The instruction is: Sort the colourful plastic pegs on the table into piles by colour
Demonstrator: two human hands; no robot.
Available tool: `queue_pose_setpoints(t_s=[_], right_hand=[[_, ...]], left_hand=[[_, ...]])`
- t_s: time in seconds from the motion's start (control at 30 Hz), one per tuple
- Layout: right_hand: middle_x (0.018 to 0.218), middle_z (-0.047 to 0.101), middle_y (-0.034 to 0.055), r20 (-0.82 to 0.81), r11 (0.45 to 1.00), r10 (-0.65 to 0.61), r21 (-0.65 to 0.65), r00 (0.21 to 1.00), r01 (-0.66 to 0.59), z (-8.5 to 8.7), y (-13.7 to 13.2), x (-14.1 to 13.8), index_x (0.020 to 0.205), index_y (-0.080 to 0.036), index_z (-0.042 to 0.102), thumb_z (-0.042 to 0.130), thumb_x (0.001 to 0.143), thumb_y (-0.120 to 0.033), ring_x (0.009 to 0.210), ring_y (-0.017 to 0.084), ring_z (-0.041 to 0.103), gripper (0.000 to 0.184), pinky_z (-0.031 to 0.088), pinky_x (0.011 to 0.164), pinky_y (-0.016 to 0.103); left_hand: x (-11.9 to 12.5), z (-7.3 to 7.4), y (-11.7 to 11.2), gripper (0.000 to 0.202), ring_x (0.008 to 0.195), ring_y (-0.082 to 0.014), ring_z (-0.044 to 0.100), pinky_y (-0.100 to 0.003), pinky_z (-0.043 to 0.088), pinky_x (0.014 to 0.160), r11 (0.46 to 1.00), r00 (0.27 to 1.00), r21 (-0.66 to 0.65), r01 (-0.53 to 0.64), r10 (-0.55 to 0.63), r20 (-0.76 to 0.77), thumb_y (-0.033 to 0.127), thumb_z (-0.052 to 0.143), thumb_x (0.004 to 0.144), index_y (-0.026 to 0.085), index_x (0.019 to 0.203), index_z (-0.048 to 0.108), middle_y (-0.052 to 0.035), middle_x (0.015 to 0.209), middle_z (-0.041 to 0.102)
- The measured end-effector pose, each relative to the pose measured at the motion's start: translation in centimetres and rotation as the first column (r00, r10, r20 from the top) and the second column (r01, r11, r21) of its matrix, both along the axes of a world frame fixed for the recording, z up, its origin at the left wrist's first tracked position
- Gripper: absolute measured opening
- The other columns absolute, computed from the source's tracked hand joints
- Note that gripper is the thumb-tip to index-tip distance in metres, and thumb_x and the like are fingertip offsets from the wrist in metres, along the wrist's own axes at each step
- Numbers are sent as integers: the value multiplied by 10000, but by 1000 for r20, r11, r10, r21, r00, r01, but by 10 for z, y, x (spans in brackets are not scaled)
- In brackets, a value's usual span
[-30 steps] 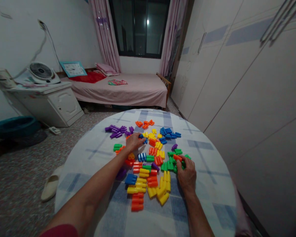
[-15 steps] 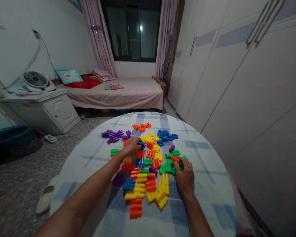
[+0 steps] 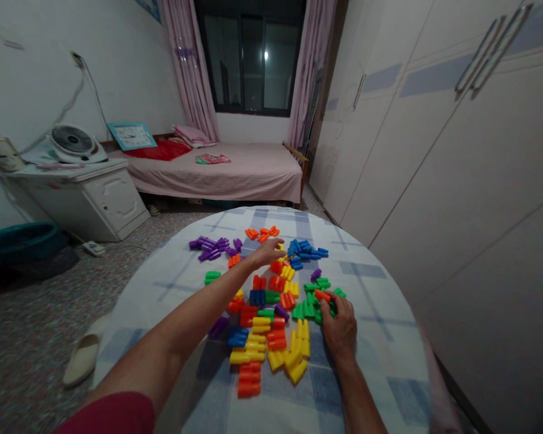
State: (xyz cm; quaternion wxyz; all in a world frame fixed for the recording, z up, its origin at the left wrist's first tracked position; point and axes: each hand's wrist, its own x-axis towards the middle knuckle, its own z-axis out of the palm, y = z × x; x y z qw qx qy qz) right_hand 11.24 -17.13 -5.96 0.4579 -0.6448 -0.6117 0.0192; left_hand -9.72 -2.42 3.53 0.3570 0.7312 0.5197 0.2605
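Observation:
My left hand [image 3: 268, 252] reaches over the middle of the table, fingers stretched out beside the pile of blue plastic blocks [image 3: 302, 248], with no block visible in it. Part of the yellow blocks behind it is hidden by the hand. My right hand [image 3: 340, 319] pinches an orange block [image 3: 322, 295] between thumb and fingers, just above the green blocks [image 3: 304, 309]. Mixed red, yellow, blue and green blocks spread between my arms, with yellow blocks [image 3: 295, 355] nearer to me.
Purple blocks [image 3: 209, 247] lie at the far left, orange blocks [image 3: 263, 233] at the far edge. A checked cloth covers the round table [image 3: 380, 361]. Beyond stand a bed [image 3: 248, 169], a cabinet with a fan [image 3: 73, 141], and a tall wardrobe [image 3: 434, 181] on the right.
My left hand has moved away and to the right, toward the blue pile; the blue block it held no longer shows in it. My right hand keeps the orange block almost in place.

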Motion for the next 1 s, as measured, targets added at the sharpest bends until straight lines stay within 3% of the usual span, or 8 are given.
queue_pose_setpoints(t_s=[0.13, 0.27, 0.4, 0.6, 0.7, 0.83, 0.9, 1.0], right_hand=[[964, 616, 82, 9, 1000, -23, 8, 1000, 23, 4, 1, -2, 1009, -188, 613, 441, 878, -370, 947, 226, 515, 282, 419, 867, 365], [962, 623, 86, 11, 999, -45, -4, 999, 45, 6, 3, -3, 1004, -182, 620, 433, 879, -376, 948, 228, 518, 297, 414, 881, 373], [970, 630, 83, 18, 998, -54, -19, 998, 55, 4, 2, -2, 1007, -182, 620, 435, 877, -376, 946, 224, 522, 299, 415, 877, 366], [958, 629, 80, 7, 999, -46, -1, 999, 46, 5, -1, -3, 999, -185, 623, 432, 877, -378, 944, 220, 523, 298, 413, 873, 362], [960, 624, 83, 1, 999, -47, 2, 999, 47, 6, -1, -3, 994, -186, 619, 436, 874, -382, 938, 221, 522, 294, 416, 862, 362], [962, 624, 77, -15, 999, -38, 1, 999, 38, 5, 1, -3, 993, -198, 611, 448, 871, -374, 949, 221, 521, 269, 410, 871, 364], [960, 628, 76, -16, 1000, -28, 3, 999, 28, 5, 1, -3, 989, -198, 610, 447, 873, -367, 950, 220, 521, 262, 408, 875, 364], [969, 632, 78, -16, 1000, -22, 4, 1000, 22, 5, 1, -3, 984, -194, 610, 447, 877, -360, 952, 221, 521, 256, 409, 869, 361]], left_hand=[[-37, -10, -33, 292, 746, -182, 602, -271, 463, 668, 993, 984, -9, 114, -114, -140, 262, 635, 697, 112, 946, 664, -61, 858, 663], [-63, -16, -73, 305, 776, -174, 591, -241, 423, 643, 961, 877, 31, 273, -236, -419, 323, 631, 718, 180, 986, 651, -25, 885, 650], [-62, -25, -94, 288, 833, -189, 579, -259, 415, 687, 948, 785, 105, 302, -185, -591, 297, 628, 732, 197, 1003, 635, -43, 937, 615], [-59, -36, -99, 232, 880, -204, 553, -281, 404, 722, 945, 774, 208, 253, -69, -629, 313, 632, 732, 183, 914, 571, -57, 959, 589], [-64, -40, -96, 231, 792, -186, 545, -275, 390, 662, 966, 836, 191, 177, -45, -547, 306, 635, 709, 181, 881, 544, -29, 862, 592], [-65, -45, -84, 190, 642, -131, 513, -237, 368, 570, 997, 980, 54, 48, -37, -196, 287, 609, 712, 172, 851, 550, 25, 696, 549], [-60, -41, -77, 205, 581, -111, 502, -223, 366, 535, 997, 1000, -75, 19, -19, 7, 317, 620, 705, 158, 821, 564, 37, 633, 532], [-43, -29, -65, 288, 531, -96, 515, -210, 368, 493, 970, 973, -240, 30, 26, 228, 397, 651, 698, 141, 815, 587, 21, 627, 577]])
